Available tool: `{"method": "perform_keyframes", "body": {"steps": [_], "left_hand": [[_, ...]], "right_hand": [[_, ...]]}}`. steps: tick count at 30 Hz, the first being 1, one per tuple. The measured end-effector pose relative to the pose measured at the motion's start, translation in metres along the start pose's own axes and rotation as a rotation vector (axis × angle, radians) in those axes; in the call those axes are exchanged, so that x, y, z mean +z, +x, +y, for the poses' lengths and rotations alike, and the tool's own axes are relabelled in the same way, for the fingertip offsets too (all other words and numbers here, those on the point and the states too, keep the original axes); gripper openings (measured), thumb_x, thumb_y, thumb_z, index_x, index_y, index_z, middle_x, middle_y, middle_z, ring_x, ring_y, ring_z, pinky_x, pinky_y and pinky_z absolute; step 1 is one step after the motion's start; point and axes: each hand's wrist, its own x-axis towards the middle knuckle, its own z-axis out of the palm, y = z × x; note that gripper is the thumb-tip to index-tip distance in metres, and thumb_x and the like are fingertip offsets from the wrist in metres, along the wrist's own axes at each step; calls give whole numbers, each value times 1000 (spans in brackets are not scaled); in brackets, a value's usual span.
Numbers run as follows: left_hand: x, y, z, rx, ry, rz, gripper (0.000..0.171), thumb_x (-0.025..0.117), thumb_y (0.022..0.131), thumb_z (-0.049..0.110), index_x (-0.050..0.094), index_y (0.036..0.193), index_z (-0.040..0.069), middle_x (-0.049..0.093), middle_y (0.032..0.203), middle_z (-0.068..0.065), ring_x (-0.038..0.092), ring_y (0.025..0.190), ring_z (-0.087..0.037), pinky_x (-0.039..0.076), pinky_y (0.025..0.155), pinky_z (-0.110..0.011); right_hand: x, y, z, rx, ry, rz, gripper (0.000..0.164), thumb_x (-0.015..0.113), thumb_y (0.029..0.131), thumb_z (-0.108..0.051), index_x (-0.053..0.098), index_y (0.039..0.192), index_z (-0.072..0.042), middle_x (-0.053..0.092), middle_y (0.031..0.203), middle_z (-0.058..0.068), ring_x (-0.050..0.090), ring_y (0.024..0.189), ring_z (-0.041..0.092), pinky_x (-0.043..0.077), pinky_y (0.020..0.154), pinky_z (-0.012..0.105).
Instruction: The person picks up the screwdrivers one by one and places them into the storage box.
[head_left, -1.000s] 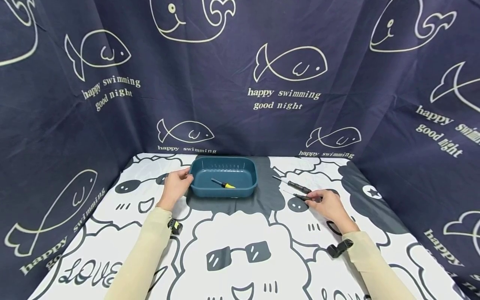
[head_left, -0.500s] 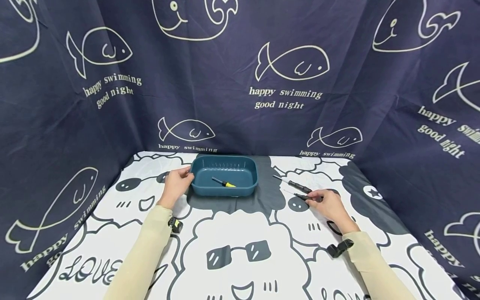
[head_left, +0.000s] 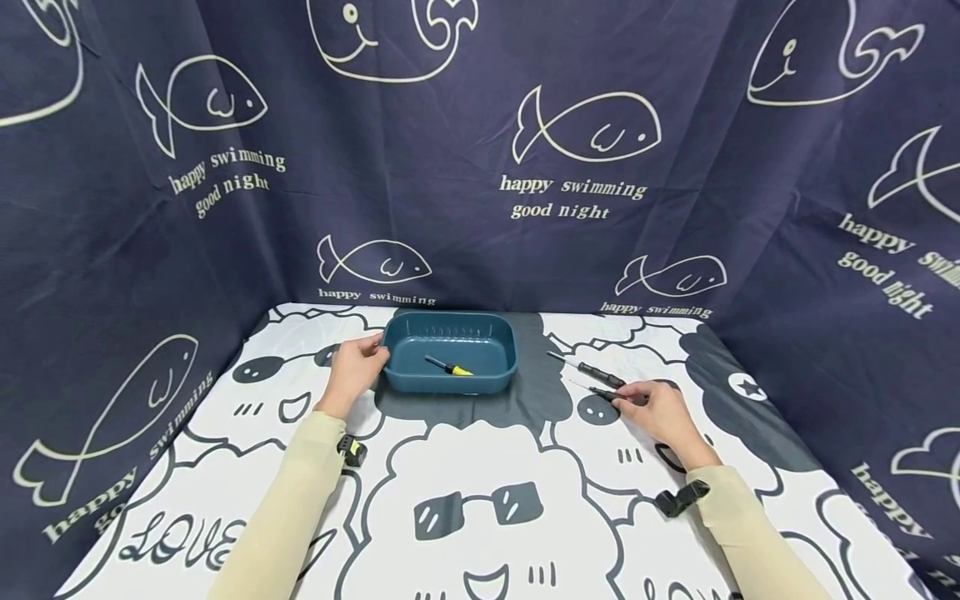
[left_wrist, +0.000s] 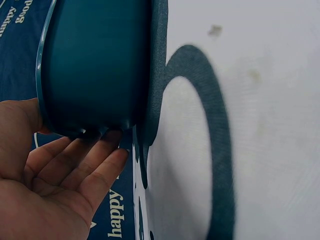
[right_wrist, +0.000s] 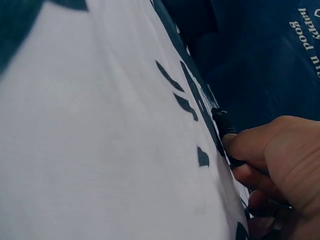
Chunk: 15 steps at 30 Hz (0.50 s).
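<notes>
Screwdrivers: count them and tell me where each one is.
3. The yellow one lies in the bin; the thick black one lies on the cloth, right of the bin; the right hand pinches the thin black one. Any under that hand would be hidden.

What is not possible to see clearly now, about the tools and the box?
Head view: the handle end of the nearer black tool, hidden by the right hand.
Head view: the tip shape of the yellow-handled tool, too small.
Left wrist view: part of the blue-green box, cut off by the top edge; its inside, hidden by its wall.
</notes>
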Motion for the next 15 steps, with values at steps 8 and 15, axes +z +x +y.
{"method": "perform_keyframes", "body": {"steps": [8, 15], "left_hand": [[0, -1, 1, -14, -6, -6, 47, 59, 95, 21, 65, 139, 5, 76, 116, -15, 71, 110, -28, 55, 95, -45], [1, 1, 1, -1, 1, 4, 47, 59, 95, 21, 66, 139, 6, 76, 115, -15, 71, 112, -29, 54, 98, -46]], "right_hand": [[-3, 1, -7, -14, 15, 46, 18, 80, 89, -23, 81, 102, -11, 77, 89, 6, 62, 72, 16, 45, 64, 31], [-3, 8, -14, -34, 18, 89, 18, 81, 88, -26, 81, 101, -13, 78, 91, 5, 62, 70, 16, 46, 62, 30]]}}
